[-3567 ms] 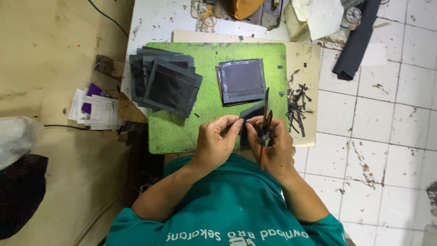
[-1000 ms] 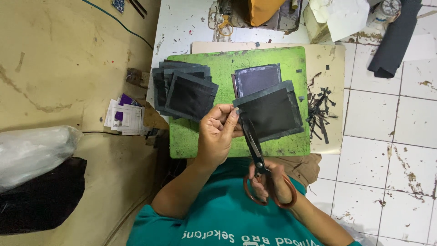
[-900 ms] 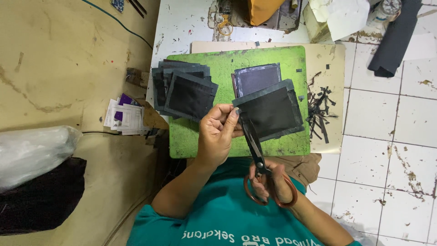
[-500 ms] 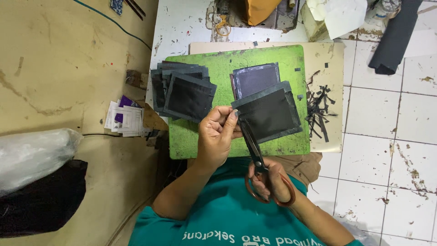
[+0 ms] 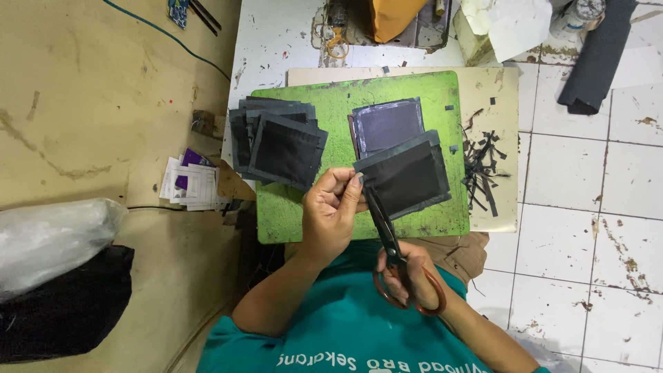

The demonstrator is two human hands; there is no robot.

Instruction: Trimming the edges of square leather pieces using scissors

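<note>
Scissors (image 5: 387, 231) with orange handles sit in the right hand's (image 5: 414, 280) closed grip, blades at the black fabric piece's (image 5: 407, 178) edge; left hand (image 5: 333, 215) pinches its corner above the green mat (image 5: 387, 97); stacked black pieces (image 5: 280, 141) lie left, black trimmings (image 5: 483, 173) right.

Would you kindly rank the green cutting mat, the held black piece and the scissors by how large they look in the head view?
1. Green cutting mat, clearly largest.
2 and 3. Black piece in the left hand and scissors in the right hand: similar in length; the piece covers more area, but both sit nearer the camera, so unsure.
</note>
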